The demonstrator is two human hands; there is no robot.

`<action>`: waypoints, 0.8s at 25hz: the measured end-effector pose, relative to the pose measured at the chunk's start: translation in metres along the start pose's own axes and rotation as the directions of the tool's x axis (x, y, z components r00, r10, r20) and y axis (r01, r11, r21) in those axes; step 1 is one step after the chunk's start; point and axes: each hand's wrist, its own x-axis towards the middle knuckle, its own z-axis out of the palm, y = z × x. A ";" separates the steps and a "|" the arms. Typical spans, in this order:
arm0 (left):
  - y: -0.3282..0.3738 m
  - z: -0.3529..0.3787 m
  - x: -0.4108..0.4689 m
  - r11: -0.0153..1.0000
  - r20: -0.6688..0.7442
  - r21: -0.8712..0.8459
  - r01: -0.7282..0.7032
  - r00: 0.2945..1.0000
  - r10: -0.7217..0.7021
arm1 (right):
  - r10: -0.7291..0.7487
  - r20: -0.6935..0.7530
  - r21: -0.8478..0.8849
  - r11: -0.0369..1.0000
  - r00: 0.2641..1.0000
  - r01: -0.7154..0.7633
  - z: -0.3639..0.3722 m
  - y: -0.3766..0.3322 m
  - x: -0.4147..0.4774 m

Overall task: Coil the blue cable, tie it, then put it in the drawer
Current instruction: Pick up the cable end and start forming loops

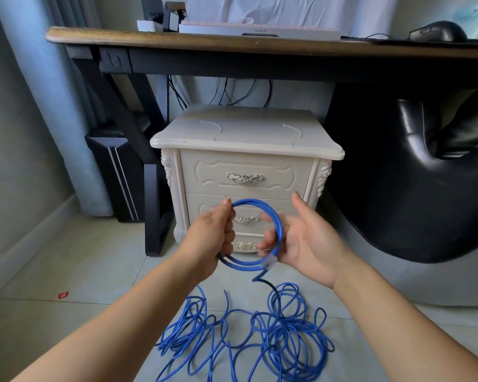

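A long blue cable [243,334] lies in a loose tangle on the tiled floor in front of me. One end is wound into a small loop [271,216] held up in front of the cream nightstand. My left hand [209,238] pinches the loop at its left side. My right hand [304,238] supports the loop's right side, palm up, with the clear plug [269,261] resting at its fingers. The nightstand has an upper drawer [244,176] and a lower drawer [202,208], both closed.
A dark wooden desk [232,42] stands behind the nightstand with a keyboard and mouse on it. A black computer tower [116,172] stands to the left, a black leather chair [425,188] to the right. A small red scrap [63,294] lies on the floor.
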 end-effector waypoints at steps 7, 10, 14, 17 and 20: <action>-0.006 0.003 0.000 0.956 -0.234 -0.292 0.030 0.967 -0.102 | -0.128 0.102 0.035 0.992 0.986 0.125 0.006 0.029 -0.003; -0.007 0.007 -0.004 0.940 -0.161 -0.339 0.025 0.983 -0.085 | -0.227 -0.012 0.137 0.964 0.974 0.226 0.016 0.024 -0.001; -0.005 0.004 -0.014 0.908 0.046 -0.416 0.050 0.998 -0.034 | -0.271 -0.133 0.140 0.947 0.953 0.288 0.018 0.013 -0.001; -0.004 0.005 -0.022 0.921 0.146 -0.379 0.085 0.989 -0.032 | -0.248 -0.223 0.043 0.964 0.943 0.264 0.016 0.011 0.003; -0.001 0.004 -0.022 0.955 0.182 -0.267 0.131 0.980 -0.084 | -0.248 -0.236 -0.097 0.968 0.939 0.232 0.017 0.009 0.004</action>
